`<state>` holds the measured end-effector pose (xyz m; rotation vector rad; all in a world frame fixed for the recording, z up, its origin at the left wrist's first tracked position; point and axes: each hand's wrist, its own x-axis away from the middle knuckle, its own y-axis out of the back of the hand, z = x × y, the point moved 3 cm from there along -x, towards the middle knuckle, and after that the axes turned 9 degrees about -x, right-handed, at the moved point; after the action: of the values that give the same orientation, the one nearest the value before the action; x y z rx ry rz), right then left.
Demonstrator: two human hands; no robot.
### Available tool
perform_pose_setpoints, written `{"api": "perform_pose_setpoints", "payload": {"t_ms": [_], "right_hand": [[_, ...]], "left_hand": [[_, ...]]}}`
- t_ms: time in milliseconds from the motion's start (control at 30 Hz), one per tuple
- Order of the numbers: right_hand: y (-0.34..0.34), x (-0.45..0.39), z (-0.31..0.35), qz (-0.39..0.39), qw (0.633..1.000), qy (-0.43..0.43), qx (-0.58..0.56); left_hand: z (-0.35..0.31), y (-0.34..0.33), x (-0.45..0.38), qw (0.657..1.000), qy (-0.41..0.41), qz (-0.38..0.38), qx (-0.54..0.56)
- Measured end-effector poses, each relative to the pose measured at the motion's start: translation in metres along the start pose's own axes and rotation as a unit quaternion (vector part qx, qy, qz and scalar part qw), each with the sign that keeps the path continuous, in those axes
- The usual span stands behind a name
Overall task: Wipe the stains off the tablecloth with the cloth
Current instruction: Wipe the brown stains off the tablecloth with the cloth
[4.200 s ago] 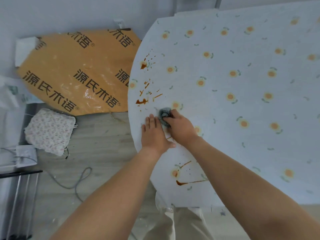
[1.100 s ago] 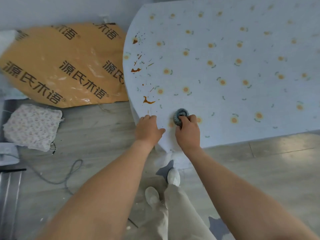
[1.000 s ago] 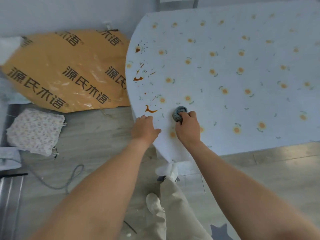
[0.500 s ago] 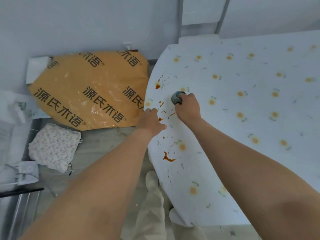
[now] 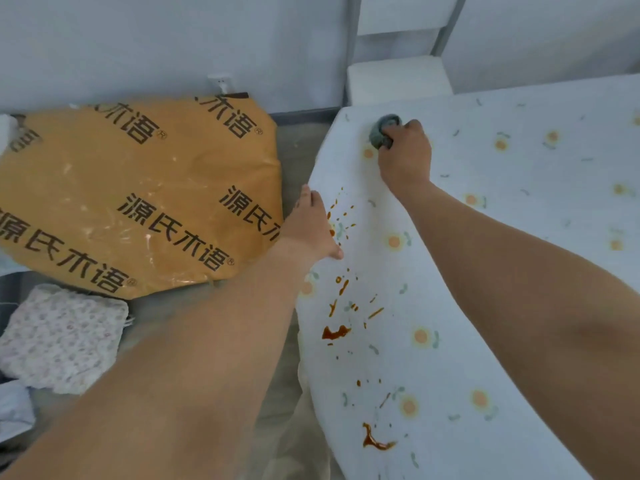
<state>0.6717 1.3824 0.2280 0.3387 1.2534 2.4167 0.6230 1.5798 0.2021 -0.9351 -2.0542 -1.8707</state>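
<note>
Head view: right hand [image 5: 406,156] grips cloth [image 5: 382,130].

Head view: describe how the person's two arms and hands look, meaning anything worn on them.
Both arms are bare from the bottom edge of the picture to the fingertips; no sleeve shows. The left hand and the right hand have no glove. No watch, band or ring is visible on either. The nails look short, though blur hides finer detail.
</note>
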Motion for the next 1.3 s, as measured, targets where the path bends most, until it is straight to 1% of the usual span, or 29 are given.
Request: {"api": "perform_pose_setpoints", "payload": {"t_ms": [67,167,233,300,333,400,500,533,567,600,633,667,700,733,767,800,867,900,933,967,1033,1067,1100,1133,1167,1200,1233,1267,1300], "right_hand": [[-0.008,-0.025,-0.011,-0.022,0.999,-0.027,0.014],[-0.033,-0.047,-0.016,-0.018,0.997,-0.063,0.030],[-0.047,-0.060,-0.004,-0.029,0.997,-0.067,0.013],[-0.058,-0.068,0.015,-0.016,0.998,-0.058,-0.009],[-0.065,-0.067,0.023,0.002,0.999,-0.036,-0.012],[-0.077,-0.053,0.037,0.065,0.997,0.053,-0.003],[-0.073,-0.026,0.039,0.173,0.965,0.199,0.003],[-0.064,-0.028,0.031,0.184,0.963,0.196,0.005],[-0.053,-0.033,0.019,0.170,0.971,0.167,0.020],[-0.043,-0.041,0.003,0.126,0.986,0.107,0.036],[-0.033,-0.046,-0.016,0.065,0.996,0.031,0.044],[-0.028,-0.045,-0.027,0.012,0.998,-0.033,0.044],[-0.033,-0.035,-0.025,-0.013,0.998,-0.048,0.042],[-0.046,-0.022,-0.012,-0.004,0.999,-0.015,0.033],[-0.063,-0.004,0.006,0.036,0.998,0.039,0.018],[-0.080,0.014,0.024,0.087,0.991,0.103,0.005],[-0.092,0.045,0.043,0.174,0.961,0.215,0.016],[-0.087,0.049,0.041,0.199,0.946,0.251,0.036],[-0.079,0.049,0.030,0.204,0.942,0.262,0.050],[-0.068,0.043,0.015,0.187,0.950,0.242,0.068],[-0.046,0.036,-0.017,0.093,0.985,0.127,0.071],[-0.041,0.040,-0.027,0.038,0.996,0.062,0.041],[-0.042,0.049,-0.023,-0.004,1.000,0.008,-0.011],[-0.048,0.062,-0.009,-0.028,0.997,-0.018,-0.063],[-0.057,0.076,0.007,-0.013,0.996,-0.014,-0.092],[-0.070,0.088,0.025,0.043,0.994,0.038,-0.090],[-0.080,0.103,0.038,0.119,0.983,0.125,-0.063],[-0.083,0.114,0.043,0.181,0.959,0.215,-0.027],[-0.080,0.116,0.040,0.223,0.931,0.290,0.007]], "left_hand": [[0.000,-0.002,-0.005,1.000,-0.008,-0.002,-0.004],[0.002,-0.003,-0.007,1.000,-0.022,-0.013,-0.011],[0.002,-0.002,-0.010,0.999,-0.027,-0.021,-0.027],[-0.002,0.000,-0.011,0.999,-0.026,-0.021,-0.040],[-0.004,0.000,-0.011,0.999,-0.024,-0.018,-0.041],[-0.003,0.001,-0.010,0.999,-0.024,-0.014,-0.036],[0.001,-0.001,-0.010,0.999,-0.041,-0.015,-0.013],[0.002,-0.002,-0.009,0.999,-0.042,-0.017,-0.006],[0.003,-0.003,-0.008,0.999,-0.042,-0.019,0.000],[0.003,-0.003,-0.008,0.999,-0.041,-0.021,0.002],[0.002,-0.003,-0.007,0.999,-0.039,-0.020,0.002],[0.001,-0.003,-0.006,0.999,-0.036,-0.023,0.002],[0.000,-0.002,-0.007,0.999,-0.032,-0.025,0.002],[0.001,-0.002,-0.006,0.999,-0.030,-0.028,0.007],[0.002,-0.003,-0.005,0.999,-0.028,-0.027,0.016],[0.004,-0.005,-0.001,0.999,-0.025,-0.026,0.028],[0.008,-0.011,0.015,0.998,-0.013,-0.042,0.048],[0.010,-0.015,0.023,0.997,-0.013,-0.054,0.046],[0.012,-0.020,0.037,0.997,-0.012,-0.067,0.036],[0.014,-0.026,0.047,0.996,-0.011,-0.079,0.026],[0.017,-0.039,0.065,0.997,-0.009,-0.078,0.015],[0.017,-0.044,0.072,0.997,-0.007,-0.068,0.020],[0.017,-0.049,0.075,0.998,-0.001,-0.056,0.030],[0.017,-0.051,0.077,0.998,0.005,-0.049,0.042],[0.016,-0.053,0.078,0.998,0.010,-0.045,0.049],[0.015,-0.053,0.076,0.998,0.012,-0.045,0.052],[0.014,-0.054,0.075,0.998,0.015,-0.044,0.052],[0.013,-0.054,0.074,0.998,0.017,-0.044,0.052],[0.012,-0.054,0.074,0.998,0.019,-0.045,0.051]]}}
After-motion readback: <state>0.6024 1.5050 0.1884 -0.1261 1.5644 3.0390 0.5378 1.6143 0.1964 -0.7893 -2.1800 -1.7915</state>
